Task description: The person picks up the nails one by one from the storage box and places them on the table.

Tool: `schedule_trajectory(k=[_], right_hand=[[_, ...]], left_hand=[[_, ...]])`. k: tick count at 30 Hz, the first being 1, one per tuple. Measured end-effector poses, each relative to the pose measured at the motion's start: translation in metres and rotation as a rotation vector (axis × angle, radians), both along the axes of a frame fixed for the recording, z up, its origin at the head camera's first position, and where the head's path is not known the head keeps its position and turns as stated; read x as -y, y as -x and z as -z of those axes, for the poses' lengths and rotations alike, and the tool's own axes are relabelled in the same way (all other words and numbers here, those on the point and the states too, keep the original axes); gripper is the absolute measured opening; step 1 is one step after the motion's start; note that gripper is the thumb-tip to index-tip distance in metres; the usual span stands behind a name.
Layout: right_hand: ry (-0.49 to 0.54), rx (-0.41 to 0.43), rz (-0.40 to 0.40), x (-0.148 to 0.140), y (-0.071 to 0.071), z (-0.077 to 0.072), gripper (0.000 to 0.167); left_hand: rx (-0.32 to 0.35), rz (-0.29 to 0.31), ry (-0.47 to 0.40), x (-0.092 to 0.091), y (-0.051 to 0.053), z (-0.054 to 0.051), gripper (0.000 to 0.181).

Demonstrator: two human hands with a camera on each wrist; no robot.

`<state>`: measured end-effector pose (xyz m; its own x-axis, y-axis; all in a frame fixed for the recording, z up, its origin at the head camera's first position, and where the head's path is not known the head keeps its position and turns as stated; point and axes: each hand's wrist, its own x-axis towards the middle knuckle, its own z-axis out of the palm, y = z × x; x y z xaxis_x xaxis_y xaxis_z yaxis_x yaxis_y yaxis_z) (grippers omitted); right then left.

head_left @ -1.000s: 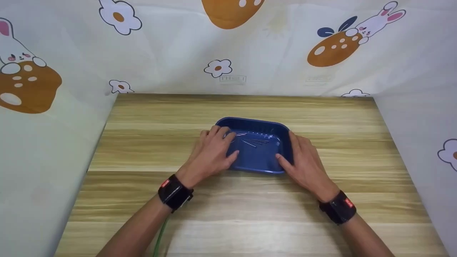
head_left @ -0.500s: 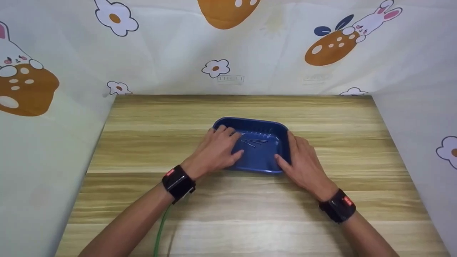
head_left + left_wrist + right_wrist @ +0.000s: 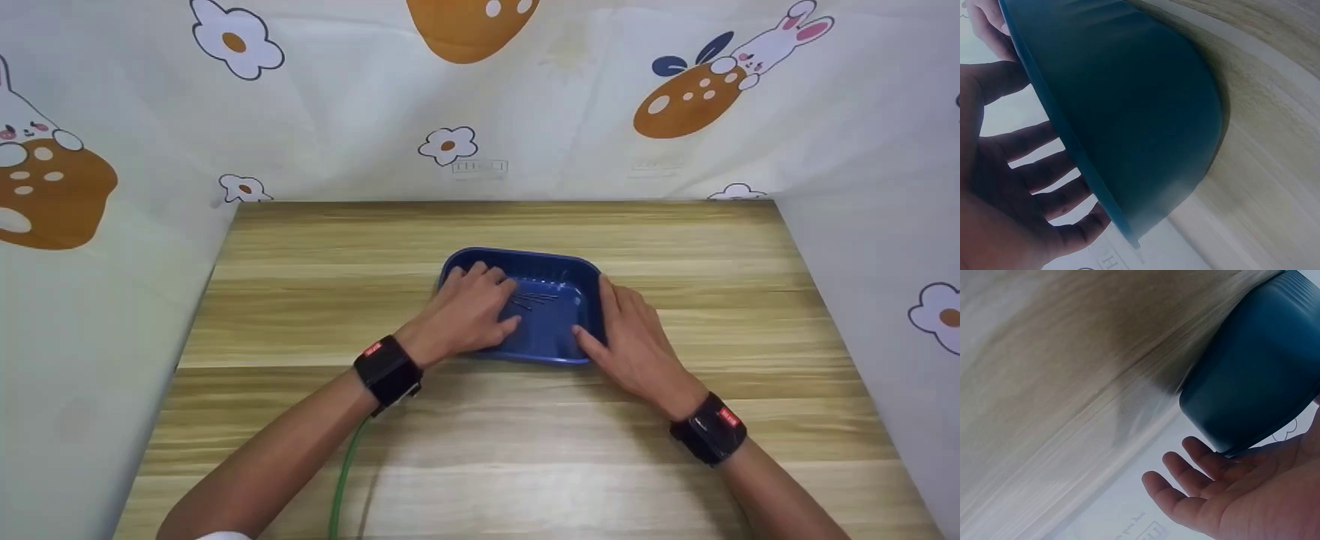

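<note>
A blue tray (image 3: 551, 334) sits on the table, with several thin dark rods (image 3: 536, 298) lying on its floor. My left hand (image 3: 469, 311) reaches over the tray's left side, fingers loosely bent and the tips inside, partly hidden. In the left wrist view the tray's outer wall (image 3: 1123, 112) stands beside the spread fingers of that hand (image 3: 1016, 180). My right hand (image 3: 641, 345) holds the tray's right side, thumb inside and fingers along the outside. The right wrist view has this hand (image 3: 1235, 495) at the outer wall (image 3: 1258, 365).
The wood-grain table (image 3: 300, 240) is bordered by a pale cloth (image 3: 337, 97) printed with flowers and rabbits. A green cable (image 3: 341, 480) runs down from the left wristband (image 3: 388, 371); a black band (image 3: 709, 430) is on the right wrist.
My left hand has moved rightward, farther over the tray, covering more of its left part and the rods' left ends. The right hand keeps its hold on the right side.
</note>
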<state>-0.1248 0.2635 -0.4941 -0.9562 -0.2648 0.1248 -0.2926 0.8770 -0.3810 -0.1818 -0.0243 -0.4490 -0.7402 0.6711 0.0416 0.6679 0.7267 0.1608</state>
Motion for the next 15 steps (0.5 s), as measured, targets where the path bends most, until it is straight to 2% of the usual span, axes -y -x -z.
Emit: schedule_trajectory(k=[5,15], right_hand=[[-0.012,-0.009,0.002,0.0,0.0,0.0,0.094],[-0.013,0.003,0.013,0.0,0.0,0.0,0.095]], left_hand=[[-0.005,0.02,0.022,-0.005,0.005,0.002,0.054],[0.04,0.045,0.085,-0.015,0.012,0.005,0.055]])
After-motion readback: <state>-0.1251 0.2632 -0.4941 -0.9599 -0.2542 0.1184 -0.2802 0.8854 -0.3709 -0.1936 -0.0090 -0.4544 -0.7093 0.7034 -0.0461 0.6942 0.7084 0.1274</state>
